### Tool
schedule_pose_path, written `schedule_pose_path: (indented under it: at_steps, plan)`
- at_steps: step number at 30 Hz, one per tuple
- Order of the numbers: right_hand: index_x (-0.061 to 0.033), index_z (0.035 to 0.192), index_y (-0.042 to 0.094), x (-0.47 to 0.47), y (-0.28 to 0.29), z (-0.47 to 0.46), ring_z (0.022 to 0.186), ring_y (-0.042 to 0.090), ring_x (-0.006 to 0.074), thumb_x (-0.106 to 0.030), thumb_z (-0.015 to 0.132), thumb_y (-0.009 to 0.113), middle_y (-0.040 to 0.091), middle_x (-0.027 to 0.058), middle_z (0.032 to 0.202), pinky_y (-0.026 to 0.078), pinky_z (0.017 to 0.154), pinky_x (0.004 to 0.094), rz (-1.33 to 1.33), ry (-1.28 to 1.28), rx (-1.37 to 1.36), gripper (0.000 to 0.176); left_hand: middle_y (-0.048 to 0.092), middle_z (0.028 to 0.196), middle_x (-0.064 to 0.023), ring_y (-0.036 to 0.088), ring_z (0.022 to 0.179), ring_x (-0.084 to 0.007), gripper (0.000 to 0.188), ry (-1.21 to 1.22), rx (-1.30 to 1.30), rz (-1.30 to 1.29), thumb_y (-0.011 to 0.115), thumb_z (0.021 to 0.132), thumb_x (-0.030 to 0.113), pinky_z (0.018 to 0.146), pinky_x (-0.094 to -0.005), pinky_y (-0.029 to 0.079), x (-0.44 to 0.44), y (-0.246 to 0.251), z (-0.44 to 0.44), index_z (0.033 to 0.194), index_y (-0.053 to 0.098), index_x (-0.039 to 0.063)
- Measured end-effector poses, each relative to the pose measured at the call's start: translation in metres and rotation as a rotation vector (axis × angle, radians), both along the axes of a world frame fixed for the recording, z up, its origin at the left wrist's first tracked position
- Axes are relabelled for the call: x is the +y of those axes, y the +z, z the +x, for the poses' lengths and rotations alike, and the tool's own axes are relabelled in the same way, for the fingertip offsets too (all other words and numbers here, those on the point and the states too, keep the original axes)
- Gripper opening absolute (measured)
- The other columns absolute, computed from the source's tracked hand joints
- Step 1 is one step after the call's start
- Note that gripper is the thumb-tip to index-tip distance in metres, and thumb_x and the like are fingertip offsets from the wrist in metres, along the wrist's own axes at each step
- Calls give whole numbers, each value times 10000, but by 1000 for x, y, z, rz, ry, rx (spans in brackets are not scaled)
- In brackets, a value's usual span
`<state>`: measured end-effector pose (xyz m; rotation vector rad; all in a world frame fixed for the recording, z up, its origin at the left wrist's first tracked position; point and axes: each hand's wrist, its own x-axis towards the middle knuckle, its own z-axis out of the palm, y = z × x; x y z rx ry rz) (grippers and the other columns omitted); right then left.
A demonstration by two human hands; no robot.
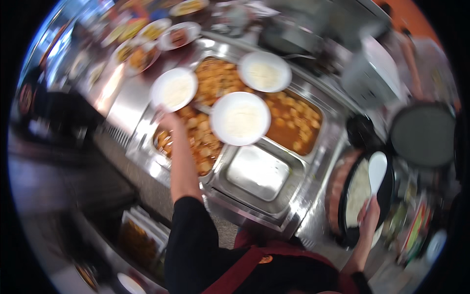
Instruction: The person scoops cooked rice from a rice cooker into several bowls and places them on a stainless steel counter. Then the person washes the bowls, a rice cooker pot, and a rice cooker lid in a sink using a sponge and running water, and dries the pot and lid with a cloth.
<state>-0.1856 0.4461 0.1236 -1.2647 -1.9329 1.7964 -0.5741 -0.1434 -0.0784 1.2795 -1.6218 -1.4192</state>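
My left hand reaches forward and has the near rim of a white plate of rice; the fingers are blurred. That plate overlaps the left side of the steel food pans. My right hand grips a white rice paddle over a round black pot of white rice. Another white plate with rice sits across the pans at the centre, and a third rice plate lies farther back. Beneath them are pans of chunky food in reddish-brown sauce and round pieces in sauce.
A bare steel pan is set in the counter right before me. Several filled plates stand at the far left. A round dark lid is beyond the pot. Another person is at the upper right. A food container sits lower left.
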Motion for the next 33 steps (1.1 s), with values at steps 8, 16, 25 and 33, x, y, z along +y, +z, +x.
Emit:
schedule_pose_path:
  at_steps: [8, 16, 25, 33]
  plan:
    - [-86, 847, 565, 86, -25, 64, 334, 328, 83, -397, 1021, 455, 392, -24, 468, 250, 338, 246, 10, -174, 130, 373, 700, 988, -96, 648, 918, -228, 192, -1308, 547, -229, 586, 933, 141, 854, -339, 491, 381, 90, 97, 1048, 702, 39]
    - [-90, 780, 555, 189, -43, 154, 337, 355, 66, -369, 1031, 458, 431, -24, 462, 261, 341, 226, -8, -45, -24, 388, 156, 1567, -256, 130, 1403, -552, 1109, -1756, -195, -1148, 805, 593, 601, 1097, -673, 170, 712, 100, 126, 1517, 296, 260]
    - [-81, 765, 546, 257, -46, 198, 369, 397, 66, -332, 1020, 490, 442, -18, 479, 288, 360, 224, -138, 143, -67, 363, 62, 1604, -198, 110, 1401, -564, 1147, -1559, -586, -1098, 788, 592, 587, 1031, -728, 237, 748, 98, 131, 1537, 182, 352]
    - [-59, 771, 559, 273, -33, 186, 391, 412, 59, -312, 1007, 520, 446, -28, 493, 304, 380, 231, -129, 139, -93, 349, 218, 1503, -305, 265, 1384, -461, 1214, -1546, -123, -872, 831, 604, 528, 1136, -482, 271, 687, 110, 121, 1542, 174, 125]
